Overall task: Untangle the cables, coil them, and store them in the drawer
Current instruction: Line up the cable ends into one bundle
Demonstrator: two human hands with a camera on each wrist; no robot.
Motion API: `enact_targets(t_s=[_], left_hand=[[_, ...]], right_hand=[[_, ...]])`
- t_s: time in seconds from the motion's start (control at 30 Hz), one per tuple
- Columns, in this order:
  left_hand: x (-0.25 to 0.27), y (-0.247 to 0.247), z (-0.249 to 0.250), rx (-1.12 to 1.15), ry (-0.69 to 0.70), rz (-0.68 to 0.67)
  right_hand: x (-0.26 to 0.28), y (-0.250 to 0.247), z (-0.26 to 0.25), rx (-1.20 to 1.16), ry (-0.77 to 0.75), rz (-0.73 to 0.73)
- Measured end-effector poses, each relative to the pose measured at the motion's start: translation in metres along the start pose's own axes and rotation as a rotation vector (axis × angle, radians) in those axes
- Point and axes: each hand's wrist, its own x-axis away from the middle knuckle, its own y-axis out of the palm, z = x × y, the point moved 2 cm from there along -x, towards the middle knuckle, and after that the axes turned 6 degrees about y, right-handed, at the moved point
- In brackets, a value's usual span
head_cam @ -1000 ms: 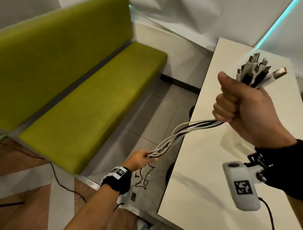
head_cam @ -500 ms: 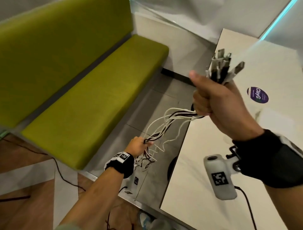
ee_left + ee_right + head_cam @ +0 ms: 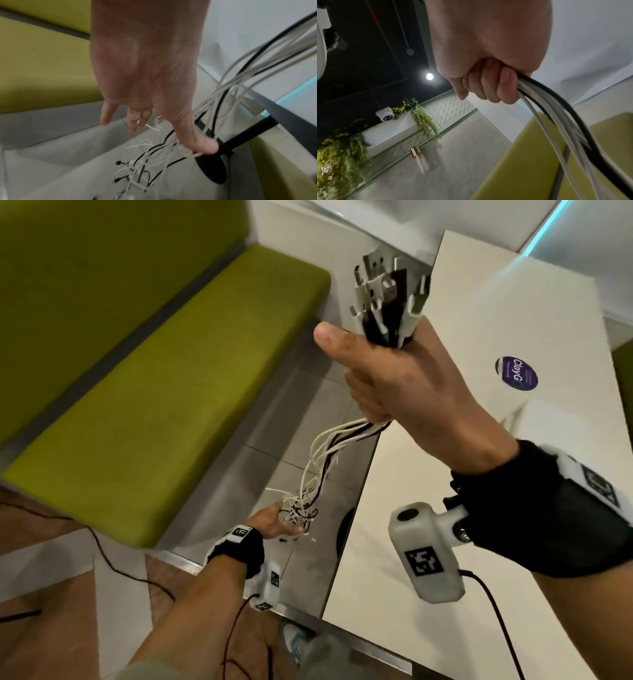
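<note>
The right hand (image 3: 394, 378) stays clenched on the cables (image 3: 329, 460), plugs at 12 o'clock. The left hand (image 3: 274, 520), pinching them a second ago, now hangs released at 7 o'clock; strands slacken, untangling unfinished.

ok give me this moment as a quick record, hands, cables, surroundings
right hand: fist gripping the cables just below the plugs, raised by the table edge
left hand: low, fingers spread straight, loose cable ends draped around them
cables: white and black, slack between the hands
bench: green, to the left
drawer: not in view
</note>
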Motion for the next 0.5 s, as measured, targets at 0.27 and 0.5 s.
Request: enact_targets(t_s=[0.27,0.5], left_hand=[[0.053,-0.089,0.083,0.266,0.321,0.214],[0.108,-0.052,0.167,-0.206,0.622,0.109]], right_hand=[[0.020,0.017,0.030,-0.061,-0.001,-0.059],[0.021,0.030,0.028,-0.152,-0.028,-0.119]])
